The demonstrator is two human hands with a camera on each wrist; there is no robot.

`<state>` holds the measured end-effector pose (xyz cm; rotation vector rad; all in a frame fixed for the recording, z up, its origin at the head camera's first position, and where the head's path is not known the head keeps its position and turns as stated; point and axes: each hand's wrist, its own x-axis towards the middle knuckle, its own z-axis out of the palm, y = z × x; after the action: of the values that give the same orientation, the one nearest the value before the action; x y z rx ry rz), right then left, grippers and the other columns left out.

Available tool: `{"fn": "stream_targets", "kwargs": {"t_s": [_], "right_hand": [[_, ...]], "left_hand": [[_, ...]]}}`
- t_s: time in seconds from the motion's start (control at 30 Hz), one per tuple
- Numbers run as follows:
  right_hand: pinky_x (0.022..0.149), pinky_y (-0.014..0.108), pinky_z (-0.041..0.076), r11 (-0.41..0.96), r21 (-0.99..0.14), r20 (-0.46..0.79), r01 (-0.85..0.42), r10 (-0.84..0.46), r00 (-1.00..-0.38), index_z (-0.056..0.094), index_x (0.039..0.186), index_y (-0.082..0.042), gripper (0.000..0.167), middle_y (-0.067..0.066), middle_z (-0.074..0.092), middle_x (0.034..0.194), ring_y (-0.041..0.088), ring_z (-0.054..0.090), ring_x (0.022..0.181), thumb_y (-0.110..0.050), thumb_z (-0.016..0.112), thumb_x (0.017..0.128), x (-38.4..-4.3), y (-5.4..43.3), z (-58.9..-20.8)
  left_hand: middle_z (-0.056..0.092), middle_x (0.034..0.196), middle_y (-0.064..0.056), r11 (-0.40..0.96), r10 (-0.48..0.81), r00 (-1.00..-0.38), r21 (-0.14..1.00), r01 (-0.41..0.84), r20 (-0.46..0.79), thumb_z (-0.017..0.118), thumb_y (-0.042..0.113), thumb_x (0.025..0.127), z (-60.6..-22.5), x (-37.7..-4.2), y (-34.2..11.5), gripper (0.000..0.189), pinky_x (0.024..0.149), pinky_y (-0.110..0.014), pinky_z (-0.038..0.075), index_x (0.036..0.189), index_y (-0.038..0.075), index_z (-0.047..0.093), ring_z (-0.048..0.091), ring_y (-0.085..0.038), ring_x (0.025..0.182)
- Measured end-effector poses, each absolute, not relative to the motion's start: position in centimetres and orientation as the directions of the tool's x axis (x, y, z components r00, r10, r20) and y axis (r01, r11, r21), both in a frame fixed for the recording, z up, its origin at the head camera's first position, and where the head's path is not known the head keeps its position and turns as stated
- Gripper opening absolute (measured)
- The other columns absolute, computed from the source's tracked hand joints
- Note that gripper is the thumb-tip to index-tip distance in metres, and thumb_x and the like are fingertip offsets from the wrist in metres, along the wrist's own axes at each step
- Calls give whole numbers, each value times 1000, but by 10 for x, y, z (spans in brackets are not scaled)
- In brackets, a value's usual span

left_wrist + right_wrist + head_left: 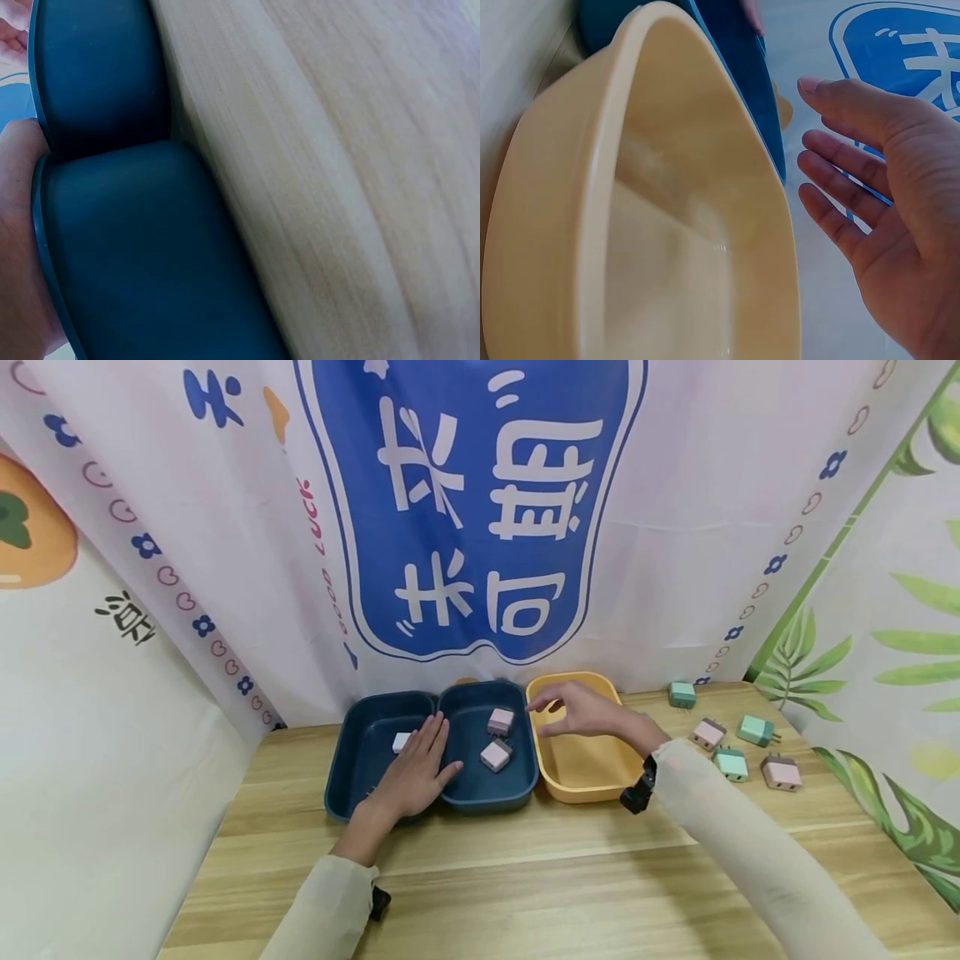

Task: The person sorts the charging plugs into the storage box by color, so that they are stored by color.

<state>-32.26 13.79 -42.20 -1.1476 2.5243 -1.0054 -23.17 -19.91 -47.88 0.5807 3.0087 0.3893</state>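
Three trays stand side by side along the back edge of the counter (487, 893): a left blue tray (352, 752), a middle blue tray (461, 781) and a yellow tray (585, 768). The two blue ones adjoin at their rims.

Left hand (416, 772): laid flat over the left blue tray and its right-hand rim, fingers extended, thumb spread toward the middle blue tray. It grips nothing that I can see; the palm's underside is hidden. A white charger (401, 742) sits in that tray, partly covered by the fingers.

Right hand (588, 708): raised over the yellow tray, empty, thumb well apart from the bent fingers, their tips near the rim on the middle tray's side.

Contents of the middle blue tray: an upper pink charger (500, 721) toward the back and a lower pink charger (495, 755) just in front of it.

Five more units lie at the counter's back right corner. A rear green charger (682, 695) sits by the back edge. Nearer the right edge are a loose pink charger (708, 734), a green charger with prongs pointing right (756, 730), a front green charger (731, 763) and, foremost, a front pink charger (782, 772).

A printed curtain (667, 568) hangs behind the trays.
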Motion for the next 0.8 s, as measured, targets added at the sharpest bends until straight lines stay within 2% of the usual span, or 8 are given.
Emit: {"fn": "stream_targets", "kwargs": {"t_s": [0.13,0.27,0.57,0.8], "right_hand": [[103,57,56,472,-646,113,-601,-719,-686,74,126,0,42,18,73,128,39,67,119,-16,86,89,-321,149,-419],[101,52,58,489,-620,129,-613,-707,-695,77,123,-5,40,11,75,125,33,69,118,-18,88,87,-319,161,-418],[102,55,56,496,-644,132,-582,-678,-724,75,124,0,42,16,74,127,34,65,120,-12,89,86,-317,190,-417],[101,58,56,521,-636,141,-569,-647,-749,74,125,2,42,19,72,128,41,65,120,-10,88,86,-316,214,-417]], "left_hand": [[0,179,-12,895,377,-926,255,366,4,41,50,113,-479,-232,-199,80,133,-51,7,169,3,8,-3,-29,165],[0,179,-12,895,376,-926,256,364,0,40,50,113,-478,-231,-200,80,133,-51,7,169,3,7,-3,-28,165],[1,179,-12,895,376,-927,255,365,7,42,50,113,-479,-231,-200,81,133,-52,8,170,3,9,-2,-29,165],[0,179,-11,900,368,-930,256,354,-8,40,52,113,-477,-231,-199,81,133,-50,7,170,3,10,-2,-28,165]]}}
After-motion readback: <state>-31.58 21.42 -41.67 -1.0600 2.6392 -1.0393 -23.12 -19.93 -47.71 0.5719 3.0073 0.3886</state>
